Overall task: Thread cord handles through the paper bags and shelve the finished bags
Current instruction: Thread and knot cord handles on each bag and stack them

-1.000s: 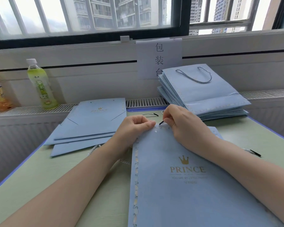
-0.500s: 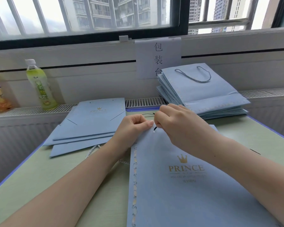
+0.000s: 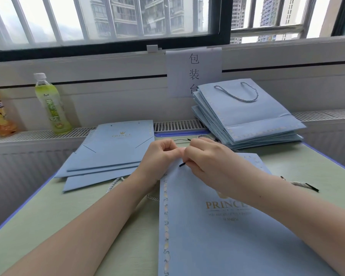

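A flat light-blue paper bag [image 3: 217, 236] printed PRINCE lies in front of me on the green table [image 3: 72, 216]. My left hand [image 3: 159, 156] pinches the bag's top edge with curled fingers. My right hand [image 3: 205, 162] pinches a cord by its black tip [image 3: 182, 164], which points at the bag's upper left corner. More grey cord [image 3: 116, 183] trails from under my left wrist. A second cord end [image 3: 305, 185] lies to the right of my forearm. Whether the tip sits in a hole is hidden by my fingers.
A stack of blue bags without handles [image 3: 108, 154] lies at the left. A pile of bags [image 3: 247, 120] topped by one with a cord handle leans at the back right. Two drink bottles [image 3: 52, 104] stand on the ledge by the window. A paper sign [image 3: 193, 72] hangs above.
My right hand has shifted left along the bag's top edge, meeting my left hand. The black cord tip now points down-left onto the bag face instead of at the upper edge.
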Motion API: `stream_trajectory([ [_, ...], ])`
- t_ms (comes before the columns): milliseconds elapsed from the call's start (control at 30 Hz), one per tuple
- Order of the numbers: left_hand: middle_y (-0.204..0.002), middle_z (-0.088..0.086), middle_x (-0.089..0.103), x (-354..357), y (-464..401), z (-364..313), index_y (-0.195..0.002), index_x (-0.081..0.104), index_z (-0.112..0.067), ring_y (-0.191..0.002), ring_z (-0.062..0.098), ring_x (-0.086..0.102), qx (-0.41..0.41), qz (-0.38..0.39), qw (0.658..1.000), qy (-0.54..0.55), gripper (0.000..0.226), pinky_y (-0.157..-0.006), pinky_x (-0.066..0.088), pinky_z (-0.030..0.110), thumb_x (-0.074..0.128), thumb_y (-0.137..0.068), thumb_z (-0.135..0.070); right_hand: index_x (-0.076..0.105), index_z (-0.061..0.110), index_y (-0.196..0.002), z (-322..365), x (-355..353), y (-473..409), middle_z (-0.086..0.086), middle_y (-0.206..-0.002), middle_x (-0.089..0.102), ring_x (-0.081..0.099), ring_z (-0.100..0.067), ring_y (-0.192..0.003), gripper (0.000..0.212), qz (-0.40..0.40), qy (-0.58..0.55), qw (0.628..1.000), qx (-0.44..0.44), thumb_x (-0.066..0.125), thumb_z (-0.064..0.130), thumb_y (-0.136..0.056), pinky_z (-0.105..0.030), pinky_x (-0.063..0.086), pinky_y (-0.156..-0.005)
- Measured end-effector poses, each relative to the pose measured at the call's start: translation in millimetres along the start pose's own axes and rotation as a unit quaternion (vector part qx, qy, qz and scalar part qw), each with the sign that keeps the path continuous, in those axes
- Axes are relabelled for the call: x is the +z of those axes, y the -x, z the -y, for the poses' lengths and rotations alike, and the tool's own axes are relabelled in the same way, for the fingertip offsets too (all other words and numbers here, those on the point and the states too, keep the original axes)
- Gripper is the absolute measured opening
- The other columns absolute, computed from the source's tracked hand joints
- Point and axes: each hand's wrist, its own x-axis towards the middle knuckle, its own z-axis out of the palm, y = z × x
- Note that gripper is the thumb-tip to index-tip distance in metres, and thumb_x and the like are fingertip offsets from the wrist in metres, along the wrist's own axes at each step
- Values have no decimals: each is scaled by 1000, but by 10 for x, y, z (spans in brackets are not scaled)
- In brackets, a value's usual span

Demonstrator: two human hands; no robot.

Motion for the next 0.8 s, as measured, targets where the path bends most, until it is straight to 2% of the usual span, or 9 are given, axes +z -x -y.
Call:
stream_trajectory([
  [133,-57,-2,43,8,-10,2,-66,50,-8,-51,10,39,-4,0,1000,13,26,-47,33,17,66,-86,-15,55,8,-67,-99,-52,-15,-4,-65,51,47,-22,-55,30,14,70,997,-2,75,-12,-57,-30,45,-48],
  [333,-59,0,44,11,-15,6,-70,52,-5,-55,13,40,2,-1,1000,10,23,-46,33,15,66,-86,-16,50,11,-65,-64,-199,-21,-3,-64,47,33,-16,-55,40,32,114,992,-30,76,-14,-46,-24,29,-50],
  [533,-57,-1,39,21,-9,-5,-62,46,-10,-51,9,32,15,-7,1000,-10,30,-43,27,12,65,-85,-10,54,7,-68,34,-181,-39,-6,-66,46,29,-16,-59,36,41,113,992,-47,65,-18,-45,-28,34,-48],
  [667,-53,-5,39,24,-4,-15,-59,46,-12,-47,4,32,18,-5,1000,-12,31,-42,27,11,66,-83,-8,57,7,-71,28,-88,-34,-5,-67,49,34,-16,-59,32,19,65,998,-9,74,-15,-54,-26,35,-50],
  [800,-52,-6,42,14,13,-32,-56,47,-14,-49,5,35,26,-2,1000,-9,32,-47,29,14,65,-83,-9,64,7,-77,38,-12,-18,-3,-69,51,38,-16,-61,9,11,-46,998,47,68,0,-73,-22,30,-57],
])
